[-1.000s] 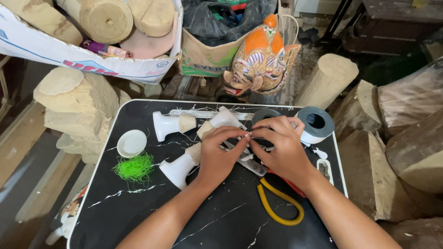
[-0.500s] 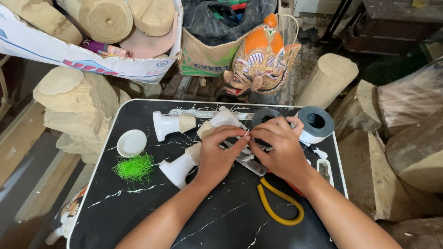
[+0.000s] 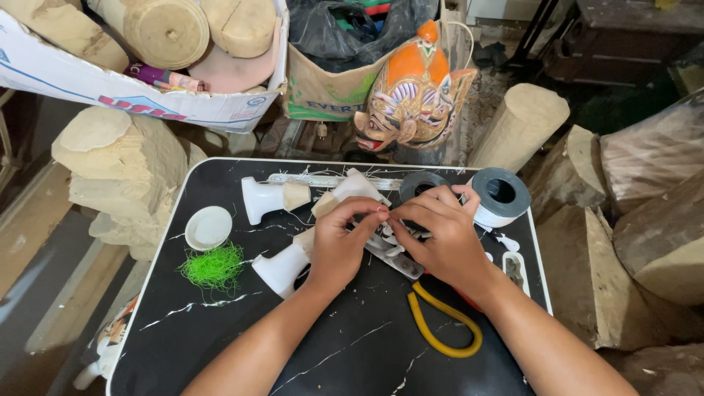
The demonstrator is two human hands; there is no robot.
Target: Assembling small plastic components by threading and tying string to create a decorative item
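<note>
My left hand [image 3: 339, 246] and my right hand [image 3: 438, 238] meet fingertip to fingertip over the black table [image 3: 220, 337], pinching something small and pale that I cannot make out. Under them lie a flat metal tool [image 3: 392, 258] and pliers with yellow handles [image 3: 444, 328]. Three white carved pieces with bare wood ends surround the left hand: one at the back [image 3: 273, 198], one near the thumb [image 3: 346, 191], one below the wrist [image 3: 282, 268]. A grey tape roll [image 3: 500, 196] stands just right of my right hand, a darker roll [image 3: 418, 185] behind it.
A white lid [image 3: 208, 227] and a tuft of green fibre [image 3: 214, 265] lie at the table's left. A painted orange mask [image 3: 414, 95] stands behind. Rough wood blocks [image 3: 121, 172] crowd the left, logs [image 3: 517, 125] the right, and a cardboard box of turned wood [image 3: 139, 73] the back.
</note>
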